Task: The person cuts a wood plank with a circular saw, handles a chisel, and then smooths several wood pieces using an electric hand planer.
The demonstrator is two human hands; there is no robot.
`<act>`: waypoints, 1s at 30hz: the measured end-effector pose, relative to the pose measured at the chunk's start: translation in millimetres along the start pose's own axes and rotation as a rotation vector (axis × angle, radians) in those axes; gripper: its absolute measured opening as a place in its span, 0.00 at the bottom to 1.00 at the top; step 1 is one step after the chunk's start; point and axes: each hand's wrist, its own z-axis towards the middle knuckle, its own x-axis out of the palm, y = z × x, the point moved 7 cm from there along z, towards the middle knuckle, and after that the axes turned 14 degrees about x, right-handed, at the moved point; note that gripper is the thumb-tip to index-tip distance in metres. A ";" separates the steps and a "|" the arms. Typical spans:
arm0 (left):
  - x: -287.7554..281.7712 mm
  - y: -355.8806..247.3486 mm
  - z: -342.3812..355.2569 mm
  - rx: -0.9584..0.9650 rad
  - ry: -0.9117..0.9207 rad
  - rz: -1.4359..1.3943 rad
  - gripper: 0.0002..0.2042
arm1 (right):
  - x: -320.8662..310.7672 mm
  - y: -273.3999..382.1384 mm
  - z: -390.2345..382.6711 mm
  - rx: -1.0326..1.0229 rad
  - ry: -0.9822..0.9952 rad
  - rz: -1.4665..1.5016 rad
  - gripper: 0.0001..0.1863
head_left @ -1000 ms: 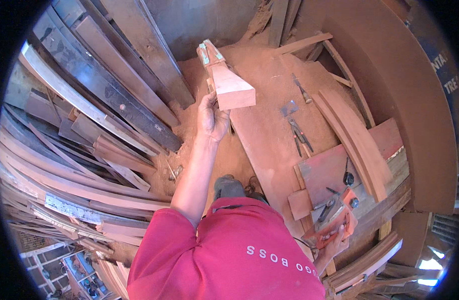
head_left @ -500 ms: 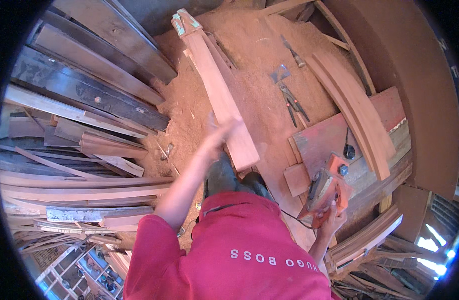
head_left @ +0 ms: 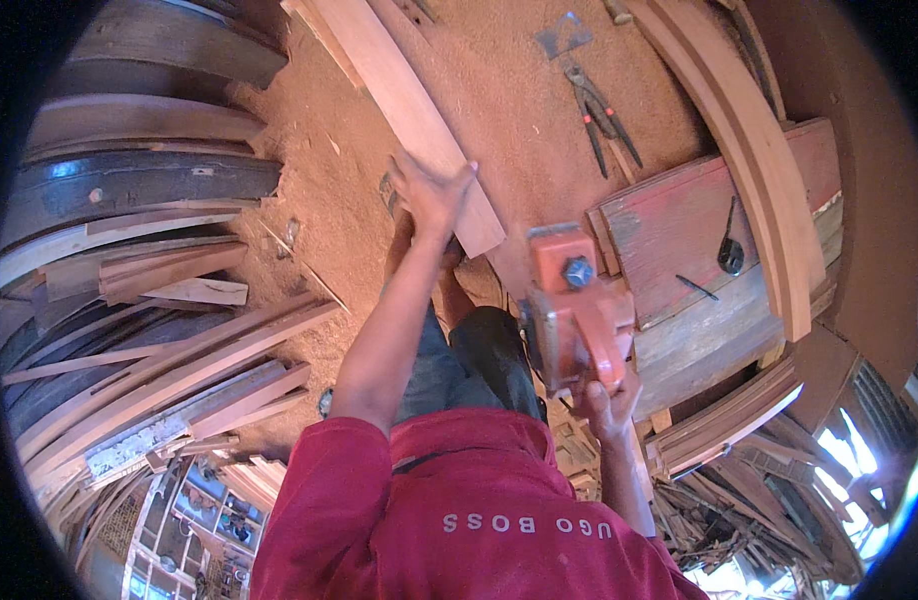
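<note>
A long, pale reddish wooden beam (head_left: 404, 95) runs away from me over the sawdust, its near end close to my legs. My left hand (head_left: 429, 195) is clasped over that near end, reaching across from one side edge to the other. On the right, an orange-red electric hand planer (head_left: 569, 320) with a dark blue front knob is held up beside my right thigh. My right hand (head_left: 609, 400) is closed around its rear handle. The planer is apart from the beam.
Pincers (head_left: 597, 115) and a flat metal blade (head_left: 564, 38) lie on sawdust ahead. Curved timber pieces (head_left: 749, 150) rest across a reddish board (head_left: 669, 230) at right, near a dark tape measure (head_left: 731, 255) and a pen-like stick (head_left: 697, 288). Stacked planks (head_left: 139, 190) crowd the left.
My left hand has moved from sweeping over the beam to gripping its near end. The planer, in my right hand, has turned more upright and moved left. The whole view has shifted.
</note>
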 end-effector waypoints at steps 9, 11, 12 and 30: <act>-57.5 38.1 159.5 0.511 0.028 0.199 0.27 | 74.5 -13.6 83.9 -0.077 0.172 -0.161 0.32; -57.4 18.7 201.2 0.691 0.052 0.395 0.24 | 83.1 -19.4 92.5 -0.105 0.195 -0.204 0.32; -55.4 9.5 218.2 0.783 0.035 0.530 0.21 | 85.6 -21.5 93.5 -0.086 0.195 -0.230 0.32; -42.9 13.1 311.2 0.759 0.556 0.571 0.18 | 134.2 39.2 154.2 -0.242 0.156 -0.279 0.26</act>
